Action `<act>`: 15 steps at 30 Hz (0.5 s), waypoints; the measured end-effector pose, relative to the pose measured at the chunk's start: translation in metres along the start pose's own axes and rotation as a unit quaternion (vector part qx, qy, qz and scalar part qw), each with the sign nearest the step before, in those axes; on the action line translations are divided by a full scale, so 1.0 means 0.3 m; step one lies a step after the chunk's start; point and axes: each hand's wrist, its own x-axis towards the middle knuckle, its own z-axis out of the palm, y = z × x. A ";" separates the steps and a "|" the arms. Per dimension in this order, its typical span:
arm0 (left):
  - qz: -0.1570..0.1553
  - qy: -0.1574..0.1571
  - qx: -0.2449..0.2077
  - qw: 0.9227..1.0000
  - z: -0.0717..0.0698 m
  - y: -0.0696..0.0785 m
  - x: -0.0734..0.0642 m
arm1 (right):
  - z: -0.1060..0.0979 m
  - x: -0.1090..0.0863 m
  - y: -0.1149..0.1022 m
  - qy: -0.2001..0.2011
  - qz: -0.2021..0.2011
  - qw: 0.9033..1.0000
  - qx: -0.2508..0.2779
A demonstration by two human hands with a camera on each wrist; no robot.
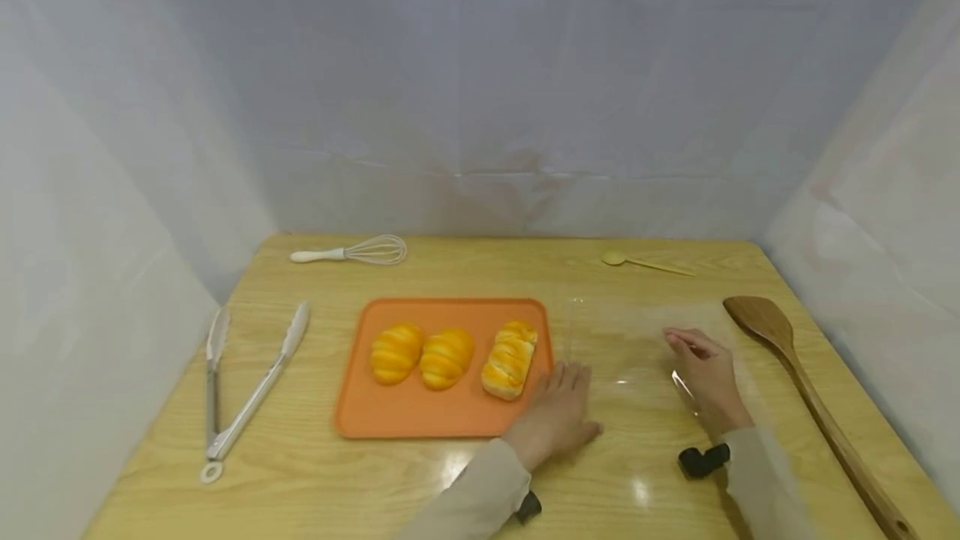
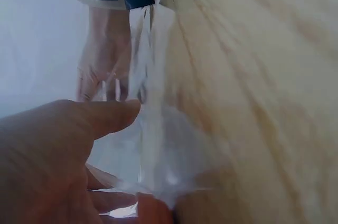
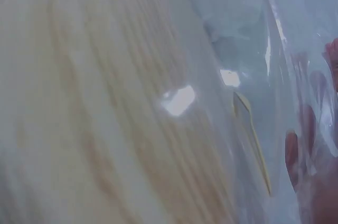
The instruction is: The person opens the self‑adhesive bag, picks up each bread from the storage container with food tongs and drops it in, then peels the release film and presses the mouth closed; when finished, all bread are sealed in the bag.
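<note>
Clear, colourless, thin plastic film point(image 1: 630, 348) (bag or loose sheet, can't tell) lies on the light wood-grain bench point(image 1: 322, 490), right of the flat orange rectangular tray point(image 1: 405, 421), between the hands. Left hand point(image 1: 557, 411) is at the tray's right edge, fingers extended and slightly apart, thumb out; right hand point(image 1: 705, 377) has thumb and fingers brought together, apparently pinching the film's right part. Should handle as very light, limp and slick: likely to cling, crease and slide on the bench, no real stiffness, could tear if yanked. Best hold is a fingertip pinch at an edge or corner, other palm flat near the opposite edge; glare makes that edge hard to spot.
</note>
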 end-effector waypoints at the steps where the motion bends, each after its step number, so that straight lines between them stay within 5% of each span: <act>1: 0.009 0.008 -0.001 1.000 -0.005 0.004 -0.010 | 0.004 -0.001 0.004 0.002 0.002 1.000 -0.004; 8: 0.054 0.010 -0.063 0.997 -0.116 -0.011 -0.159 | 0.029 0.004 0.014 0.032 0.023 0.999 -0.006; 12: 0.063 0.022 -0.110 0.992 -0.201 -0.109 -0.292 | 0.047 0.009 0.005 0.046 0.038 0.998 0.001; 15: 0.026 0.046 -0.148 0.988 -0.248 -0.218 -0.392 | 0.055 0.010 -0.004 0.055 0.035 0.998 0.020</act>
